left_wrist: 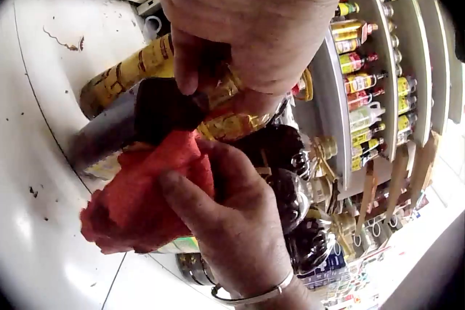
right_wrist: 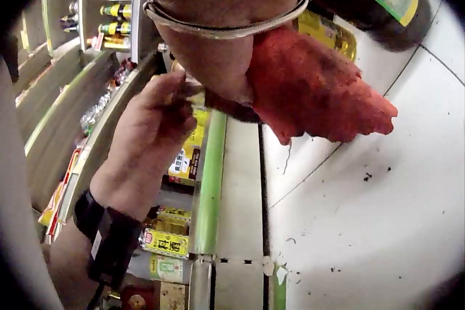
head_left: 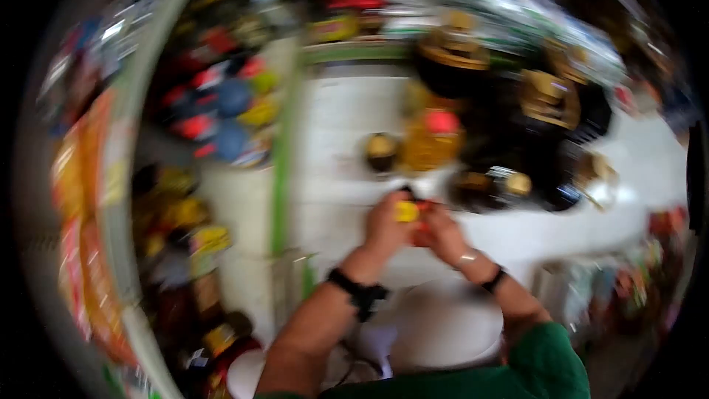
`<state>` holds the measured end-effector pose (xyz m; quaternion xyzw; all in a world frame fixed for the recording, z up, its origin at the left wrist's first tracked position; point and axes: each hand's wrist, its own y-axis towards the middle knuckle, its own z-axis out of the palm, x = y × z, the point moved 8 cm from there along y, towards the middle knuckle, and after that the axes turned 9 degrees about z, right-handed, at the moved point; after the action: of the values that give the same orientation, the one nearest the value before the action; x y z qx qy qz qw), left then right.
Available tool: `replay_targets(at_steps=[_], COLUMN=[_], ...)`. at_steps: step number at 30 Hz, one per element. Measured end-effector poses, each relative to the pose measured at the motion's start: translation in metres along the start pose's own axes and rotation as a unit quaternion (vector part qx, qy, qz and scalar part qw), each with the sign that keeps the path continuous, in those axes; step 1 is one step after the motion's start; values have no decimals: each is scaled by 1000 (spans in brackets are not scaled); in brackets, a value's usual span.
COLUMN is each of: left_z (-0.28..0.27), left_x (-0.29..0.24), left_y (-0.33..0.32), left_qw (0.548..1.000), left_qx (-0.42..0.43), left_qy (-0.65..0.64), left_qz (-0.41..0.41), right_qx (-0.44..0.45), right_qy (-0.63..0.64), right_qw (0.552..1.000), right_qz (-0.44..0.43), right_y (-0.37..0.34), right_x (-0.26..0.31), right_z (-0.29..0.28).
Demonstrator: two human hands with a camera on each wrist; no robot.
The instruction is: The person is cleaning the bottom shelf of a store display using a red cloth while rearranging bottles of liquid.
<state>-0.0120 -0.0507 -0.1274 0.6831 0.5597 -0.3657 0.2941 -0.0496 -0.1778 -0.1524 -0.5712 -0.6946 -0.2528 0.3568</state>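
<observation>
In the head view my left hand (head_left: 384, 227) and right hand (head_left: 446, 235) meet over a white tiled surface (head_left: 347, 107). My left hand curls around a dark bottle (left_wrist: 166, 110), its neck hidden by the fingers; a yellow spot like a cap (head_left: 406, 211) shows between the hands. A crumpled, stained red cloth (left_wrist: 149, 197) is pinched by my right hand, thumb on top, and pressed up against the bottle. In the right wrist view the cloth (right_wrist: 323, 92) hangs out past the right hand over the tiles.
Just beyond the hands stand a yellow-capped bottle (head_left: 382, 153) and an amber oil bottle (head_left: 430, 144). Large dark jugs (head_left: 509, 133) crowd the right. A green edge strip (head_left: 281, 185) bounds the tiles at left. Shelves of bottles (left_wrist: 363, 85) surround the spot; dark crumbs (right_wrist: 368, 175) dot the tiles.
</observation>
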Motion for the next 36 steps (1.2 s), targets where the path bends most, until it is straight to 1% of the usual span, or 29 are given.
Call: replay_targets(at_steps=[1,2,3,4,5,6,7,8,10,11,13,15,16,17,20,22,24,25,26,29,31,32,34,35,36], left_z=[-13,-29,-41,-55,-75,-85,-95,-109,-142,-156,-189,-217,-231,-241,-275,-297,-313,-322,-331,-346,-355,-356,-361,-364,-366], left_x=[-3,-13,-27,-41,-48,-67,-80,-84,-83,-84,-83,-86,-85,-82,-84,-82,-75,-67,-63,-34,-23,-20,-9,-13,-9], left_y=[-2,-4,-4,-5,-9,-21,-27,-34,-57,-68,-92,-116,-127,-142,-172,-187,-200,-205,-207,-214,-216,-214,-218,-208,-205], left_qw=[999,997,996,995,995,992,990,989,990,989,978,962,961,941,903,886,878,870,869,868,863,862,840,853,852], left_qx=[-30,-53,-55,-55,-68,-91,-104,-111,-140,-143,-203,-265,-275,-318,-396,-437,-452,-471,-461,-457,-447,-447,-472,-467,-468], left_qy=[13,27,40,44,56,55,45,50,-6,-7,-43,-60,-35,-78,-84,-50,17,23,75,95,155,154,121,162,162], left_qz=[41,56,60,70,57,69,87,80,33,28,10,-14,-19,-92,-143,-145,-160,-144,-161,-172,-179,-182,-237,-167,-170], right_qx=[34,32,-2,-7,-15,-23,-26,-28,-17,-16,-28,-22,-18,-24,-23,-2,19,22,25,36,51,54,60,63,61], right_qy=[10,-14,-40,-30,-25,-12,21,46,68,65,62,61,60,70,72,89,104,112,119,107,91,90,111,110,106], right_qw=[999,999,999,999,999,1000,999,998,997,998,998,998,998,997,997,996,994,993,992,992,993,993,991,991,992], right_qz=[-11,-31,-23,25,16,-4,4,18,27,19,-9,-8,-9,-9,-28,-26,-24,-28,-32,-51,-49,-49,-41,-42,-43], right_y=[4,5,-2,-2,-4,-11,-14,-13,-10,-8,-4,2,5,7,15,20,22,23,24,28,28,29,27,28,29], right_x=[0,16,3,-2,-1,-7,-12,-12,-9,-8,6,19,23,25,37,44,49,50,51,55,58,58,59,58,57], right_z=[2,-10,-15,-23,-30,-38,-42,-44,-41,-40,-41,-41,-41,-39,-35,-30,-26,-22,-18,-9,-6,-4,-1,1,3])
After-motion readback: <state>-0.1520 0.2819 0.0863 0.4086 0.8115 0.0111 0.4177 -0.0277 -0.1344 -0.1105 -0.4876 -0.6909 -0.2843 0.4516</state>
